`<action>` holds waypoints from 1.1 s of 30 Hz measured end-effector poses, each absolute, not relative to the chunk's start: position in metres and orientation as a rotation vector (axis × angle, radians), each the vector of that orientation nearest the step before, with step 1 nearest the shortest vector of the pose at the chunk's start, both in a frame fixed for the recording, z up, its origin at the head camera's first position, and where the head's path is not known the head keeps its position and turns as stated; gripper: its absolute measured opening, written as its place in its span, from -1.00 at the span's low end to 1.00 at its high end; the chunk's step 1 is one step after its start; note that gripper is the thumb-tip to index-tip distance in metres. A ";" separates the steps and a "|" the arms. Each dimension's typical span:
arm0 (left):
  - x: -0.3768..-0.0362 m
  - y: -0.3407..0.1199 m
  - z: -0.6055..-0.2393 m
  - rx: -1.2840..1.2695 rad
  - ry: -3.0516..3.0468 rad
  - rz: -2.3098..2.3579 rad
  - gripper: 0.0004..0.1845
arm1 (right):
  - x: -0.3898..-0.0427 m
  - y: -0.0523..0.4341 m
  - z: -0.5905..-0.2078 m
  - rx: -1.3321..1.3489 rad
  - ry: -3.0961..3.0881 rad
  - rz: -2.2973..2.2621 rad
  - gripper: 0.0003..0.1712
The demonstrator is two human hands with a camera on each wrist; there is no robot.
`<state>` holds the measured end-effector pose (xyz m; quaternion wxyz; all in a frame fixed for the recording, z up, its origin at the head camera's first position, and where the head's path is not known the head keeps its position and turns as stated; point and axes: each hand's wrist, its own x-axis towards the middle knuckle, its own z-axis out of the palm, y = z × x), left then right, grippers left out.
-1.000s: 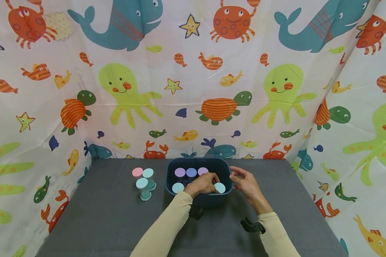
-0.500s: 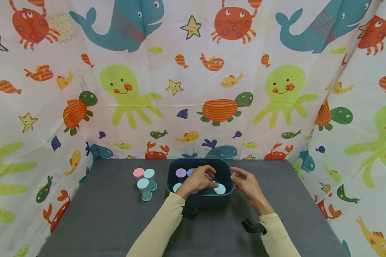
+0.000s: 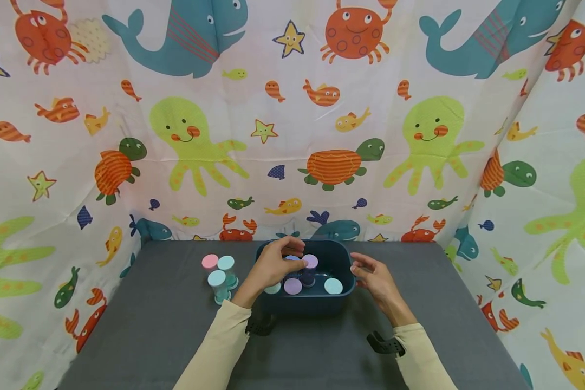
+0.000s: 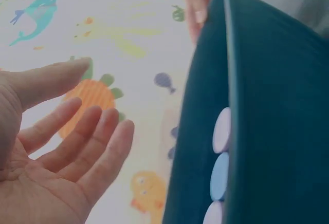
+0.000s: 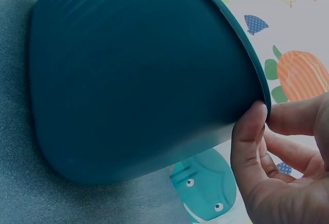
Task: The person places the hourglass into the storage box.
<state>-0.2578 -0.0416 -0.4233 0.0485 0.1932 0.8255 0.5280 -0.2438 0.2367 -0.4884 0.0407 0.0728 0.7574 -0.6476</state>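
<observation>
A dark blue plastic bin (image 3: 304,306) stands on the table with several capped sand timers upright inside. Among them show a purple-capped sand timer (image 3: 293,286), another purple-capped one (image 3: 310,262) and a light-blue-capped one (image 3: 333,286). Over the bin's left end is my left hand (image 3: 272,266), hiding part of the contents. The left wrist view shows that hand (image 4: 72,157) with fingers spread apart and loosely bent, nothing between them, beside the bin wall (image 4: 272,106). My right hand (image 5: 280,157) pinches the bin's rim (image 5: 252,54) at its right end between thumb and fingers.
Left of the bin, a pink-capped sand timer (image 3: 209,262) and two light-blue-capped sand timers (image 3: 217,278) stand close together on the grey table (image 3: 166,325). A sea-animal curtain (image 3: 283,135) hangs behind the table and along its sides.
My left hand has lifted from the bin's front right contents and moved left over its left end, uncovering purple caps in the middle. The right hand has stayed at the rim.
</observation>
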 end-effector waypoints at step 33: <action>-0.209 -0.169 -0.471 0.216 2.757 1.964 -0.65 | -0.243 0.234 -0.489 0.237 2.328 -1.961 -0.52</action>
